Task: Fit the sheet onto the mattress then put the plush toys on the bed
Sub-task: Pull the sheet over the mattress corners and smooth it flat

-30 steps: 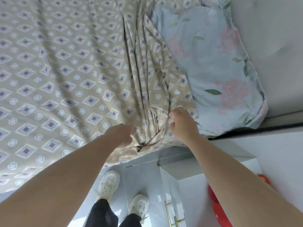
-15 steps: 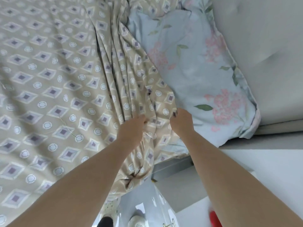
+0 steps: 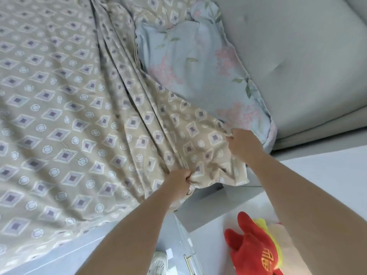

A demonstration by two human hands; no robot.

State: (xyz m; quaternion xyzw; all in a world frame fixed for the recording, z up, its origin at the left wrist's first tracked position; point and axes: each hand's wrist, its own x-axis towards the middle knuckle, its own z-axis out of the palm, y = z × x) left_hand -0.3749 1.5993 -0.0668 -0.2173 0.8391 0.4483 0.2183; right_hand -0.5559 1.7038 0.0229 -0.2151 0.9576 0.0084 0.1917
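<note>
A beige sheet [image 3: 59,116] with diamond and circle prints covers most of the bed and bunches into folds near the head end. My left hand [image 3: 179,180] grips a gathered fold at the bed's near edge. My right hand [image 3: 243,143] pinches the sheet's corner farther right, beside the pillow, and the cloth is stretched between the two hands. A red plush toy [image 3: 256,249] with yellow trim lies on the white nightstand at the lower right, partly behind my right forearm.
A light blue floral pillow [image 3: 198,62] lies at the head of the bed against a grey padded headboard [image 3: 297,56]. The white nightstand [image 3: 317,171] stands close to the bed's corner. One of my white shoes [image 3: 158,263] shows on the pale floor below.
My right hand has moved right with the sheet corner toward the bed's corner. My left hand has taken a lower fold. The view has shifted, and the red plush toy is fully in sight.
</note>
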